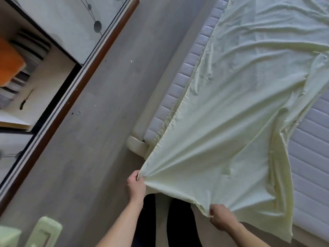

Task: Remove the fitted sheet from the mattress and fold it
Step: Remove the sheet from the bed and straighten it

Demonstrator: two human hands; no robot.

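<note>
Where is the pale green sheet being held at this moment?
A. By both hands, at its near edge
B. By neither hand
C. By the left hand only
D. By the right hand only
A: the left hand and the right hand each pinch the near edge of the sheet, lifted off the mattress.

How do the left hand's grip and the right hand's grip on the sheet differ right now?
The left hand pinches a gathered corner, with folds fanning out from it; the right hand holds the flatter near edge, fingers curled over it. The left hand sits higher in the view, past the bed's foot corner over the floor; the right hand is lower, nearer the body. Both are closed on the same pale green sheet, lifting it off the quilted mattress.
</note>
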